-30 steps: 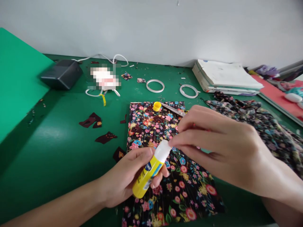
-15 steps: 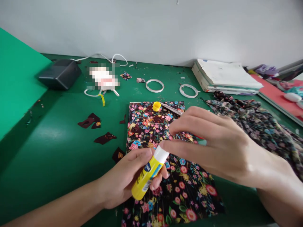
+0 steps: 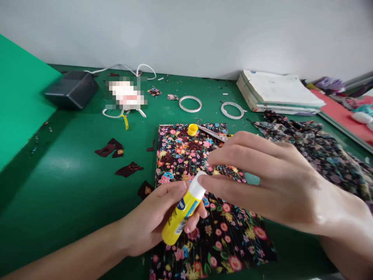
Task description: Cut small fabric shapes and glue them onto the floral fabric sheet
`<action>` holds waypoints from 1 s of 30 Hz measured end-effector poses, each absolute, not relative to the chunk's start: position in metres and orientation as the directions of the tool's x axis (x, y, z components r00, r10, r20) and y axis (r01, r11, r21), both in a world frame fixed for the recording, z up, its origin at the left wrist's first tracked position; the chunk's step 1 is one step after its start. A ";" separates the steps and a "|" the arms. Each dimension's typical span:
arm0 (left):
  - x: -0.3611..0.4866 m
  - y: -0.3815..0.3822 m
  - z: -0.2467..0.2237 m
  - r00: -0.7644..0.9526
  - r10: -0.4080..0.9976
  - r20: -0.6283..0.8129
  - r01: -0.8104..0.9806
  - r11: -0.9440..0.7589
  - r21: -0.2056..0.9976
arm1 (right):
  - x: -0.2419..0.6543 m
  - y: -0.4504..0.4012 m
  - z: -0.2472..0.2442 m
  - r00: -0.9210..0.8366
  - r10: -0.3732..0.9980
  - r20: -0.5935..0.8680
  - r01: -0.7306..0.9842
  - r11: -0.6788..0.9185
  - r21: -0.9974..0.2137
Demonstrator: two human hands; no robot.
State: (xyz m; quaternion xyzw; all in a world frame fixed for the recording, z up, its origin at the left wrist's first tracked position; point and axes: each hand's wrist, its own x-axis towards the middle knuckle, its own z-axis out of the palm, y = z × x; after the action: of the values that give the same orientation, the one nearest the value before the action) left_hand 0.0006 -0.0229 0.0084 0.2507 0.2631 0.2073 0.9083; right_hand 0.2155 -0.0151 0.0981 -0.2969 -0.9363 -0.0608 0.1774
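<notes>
And here is the glue stick [image 3: 180, 223], tilted in the left hand [image 3: 155, 216] above the cloth [image 3: 218, 252], its white end [image 3: 196, 190] up and leaning toward the right. Lovely firm hold from that left hand: thumb along the near side, fingers wrapped behind, closed snugly round the yellow tube.

Over to the right hand [image 3: 276, 181], arched in from the side, fingers loosely bent and parted, a clear gap between the upper fingers and the lowest digit. That lowest digit rests on the tip of the white end; the hand grips nothing that I can see. How much glue stands in the tube? Cannot tell, the fingertip covers the top.

Look up the cloth, and there's the yellow cap [image 3: 192, 130], off the stick, its mouth upward; what lies inside is too small to make out. Right beside it come the scissors [image 3: 212, 133], blades pointing at the cap, the rest hidden behind the right hand.

Out on the green table [image 3: 72, 190], dark scraps [image 3: 129, 169] lie left of the cloth, and two pale rings [image 3: 190, 104] sit beyond its far edge, apart from each other.
</notes>
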 end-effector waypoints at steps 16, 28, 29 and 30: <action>0.000 -0.024 0.006 0.779 0.510 -0.364 -0.285 0.806 0.520 | 0.227 0.003 0.087 -0.560 0.737 0.378 0.612 0.676 -0.411; -0.002 -0.023 0.006 0.794 0.509 -0.332 -0.260 0.779 0.570 | 0.240 0.053 0.036 -0.117 0.990 -0.074 0.631 0.017 -0.775; -0.002 -0.023 0.006 0.797 0.508 -0.327 -0.265 0.780 0.566 | 0.239 0.055 0.033 -0.095 0.993 -0.076 0.653 0.005 -0.757; -0.002 -0.024 0.007 0.800 0.506 -0.323 -0.267 0.782 0.563 | 0.238 0.057 0.030 -0.075 0.994 -0.077 0.675 -0.006 -0.738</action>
State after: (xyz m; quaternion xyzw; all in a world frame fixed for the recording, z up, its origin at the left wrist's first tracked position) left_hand -0.0024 -0.0236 0.0067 0.2537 0.2355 0.2113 0.9141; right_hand 0.2383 0.0575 0.0300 -0.6326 -0.6595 0.3206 0.2491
